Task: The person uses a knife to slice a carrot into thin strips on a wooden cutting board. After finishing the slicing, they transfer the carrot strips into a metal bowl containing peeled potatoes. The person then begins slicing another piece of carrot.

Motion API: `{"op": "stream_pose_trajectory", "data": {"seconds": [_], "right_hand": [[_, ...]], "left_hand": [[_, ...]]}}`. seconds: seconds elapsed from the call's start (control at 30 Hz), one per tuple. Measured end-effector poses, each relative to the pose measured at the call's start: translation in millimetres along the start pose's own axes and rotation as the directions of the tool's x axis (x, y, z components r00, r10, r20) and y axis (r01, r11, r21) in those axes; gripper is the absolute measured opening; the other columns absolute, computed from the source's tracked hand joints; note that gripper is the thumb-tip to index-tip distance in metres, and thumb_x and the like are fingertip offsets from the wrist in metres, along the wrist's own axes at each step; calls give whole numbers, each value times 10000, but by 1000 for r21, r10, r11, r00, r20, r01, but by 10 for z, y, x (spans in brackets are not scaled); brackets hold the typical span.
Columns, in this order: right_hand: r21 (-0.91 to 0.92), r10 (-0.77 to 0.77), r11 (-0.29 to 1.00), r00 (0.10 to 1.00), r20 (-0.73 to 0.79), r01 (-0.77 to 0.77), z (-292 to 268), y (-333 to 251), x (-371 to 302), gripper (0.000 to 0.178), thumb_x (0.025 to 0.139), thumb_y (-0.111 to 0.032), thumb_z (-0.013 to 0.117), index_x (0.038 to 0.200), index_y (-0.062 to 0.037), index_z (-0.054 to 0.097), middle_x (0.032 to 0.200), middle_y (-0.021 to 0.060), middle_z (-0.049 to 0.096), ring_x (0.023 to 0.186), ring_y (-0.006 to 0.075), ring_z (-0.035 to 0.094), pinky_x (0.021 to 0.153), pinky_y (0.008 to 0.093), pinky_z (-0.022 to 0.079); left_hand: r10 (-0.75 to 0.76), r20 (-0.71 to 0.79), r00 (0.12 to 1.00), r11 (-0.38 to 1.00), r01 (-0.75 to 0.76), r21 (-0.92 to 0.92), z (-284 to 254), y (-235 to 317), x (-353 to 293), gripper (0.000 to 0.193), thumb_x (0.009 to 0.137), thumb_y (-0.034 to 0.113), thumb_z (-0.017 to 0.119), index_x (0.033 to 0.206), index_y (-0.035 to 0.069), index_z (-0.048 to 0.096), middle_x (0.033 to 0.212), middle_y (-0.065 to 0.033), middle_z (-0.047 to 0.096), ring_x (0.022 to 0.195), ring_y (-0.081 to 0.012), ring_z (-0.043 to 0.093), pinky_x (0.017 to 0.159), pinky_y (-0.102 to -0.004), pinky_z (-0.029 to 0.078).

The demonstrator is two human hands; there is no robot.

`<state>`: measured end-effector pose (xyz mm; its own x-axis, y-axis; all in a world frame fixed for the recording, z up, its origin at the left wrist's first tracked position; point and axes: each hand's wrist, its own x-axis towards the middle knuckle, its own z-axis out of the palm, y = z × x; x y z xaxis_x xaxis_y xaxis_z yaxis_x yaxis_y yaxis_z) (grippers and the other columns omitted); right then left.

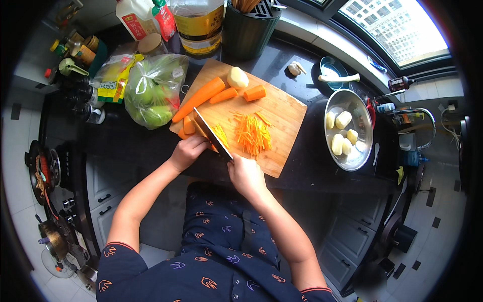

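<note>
My right hand [247, 175] is closed round the handle of a kitchen knife [213, 135], its blade slanting up and left over the wooden cutting board [289, 116]. My left hand [189, 152] presses close to the blade's left side, its fingers bent on a piece of carrot that the knife and fingers mostly hide. Thin carrot strips lie right of the blade, with a larger pile of carrot shreds [253, 135] beyond. Farther up the board are a long peeled carrot [201, 98], shorter carrot pieces [255, 93] and a peeled potato [237, 78].
To the right stands a metal bowl [363, 126] with several peeled potatoes [343, 120]. A bag of green vegetables [151, 93] touches the board's left side. Behind are an oil jug [198, 22], a dark utensil holder [249, 32], garlic [296, 69] and a glass bowl [332, 68].
</note>
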<state>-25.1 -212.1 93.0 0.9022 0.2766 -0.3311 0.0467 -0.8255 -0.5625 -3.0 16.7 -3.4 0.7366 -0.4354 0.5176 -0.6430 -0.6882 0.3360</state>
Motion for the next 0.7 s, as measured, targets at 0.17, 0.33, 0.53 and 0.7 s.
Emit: {"op": "stream_pose_trajectory", "data": {"seconds": [0.17, 0.33, 0.53, 0.7], "right_hand": [[28, 5, 1000, 1000, 5, -5, 73, 28, 61, 175, 938, -186, 624, 1003, -30, 667, 792, 254, 689, 776, 450, 685, 723, 538, 559], [74, 20, 997, 995, -100, -12, 242, 66, 98, 191, 939, -197, 630, 1041, -42, 676, 809, 237, 700, 798, 437, 690, 742, 526, 561], [97, 34, 995, 990, -137, -21, 82, -6, 16, 180, 943, -203, 632, 1028, -46, 662, 812, 236, 696, 797, 442, 686, 728, 530, 555], [48, 21, 999, 997, -68, -18, -9, 12, -30, 171, 943, -200, 633, 1008, -43, 654, 805, 242, 690, 796, 449, 680, 716, 537, 547]], "left_hand": [[4, 21, 1000, 1000, -4, -9, -8, -27, -5, 160, 764, 63, 675, 916, 71, 724, 947, -55, 711, 835, -226, 715, 693, -318, 597], [13, 14, 1000, 1000, -13, -26, -29, -1, 53, 167, 762, 64, 673, 921, 74, 722, 950, -56, 712, 839, -226, 716, 701, -320, 597], [-26, -3, 1000, 1000, 26, -1, 22, -5, -27, 154, 757, 50, 691, 905, 72, 726, 934, -58, 716, 820, -230, 719, 683, -327, 592], [-81, -41, 996, 997, 80, -19, 61, 36, -37, 138, 747, 19, 728, 877, 65, 731, 884, -61, 722, 789, -238, 721, 657, -340, 588]]}}
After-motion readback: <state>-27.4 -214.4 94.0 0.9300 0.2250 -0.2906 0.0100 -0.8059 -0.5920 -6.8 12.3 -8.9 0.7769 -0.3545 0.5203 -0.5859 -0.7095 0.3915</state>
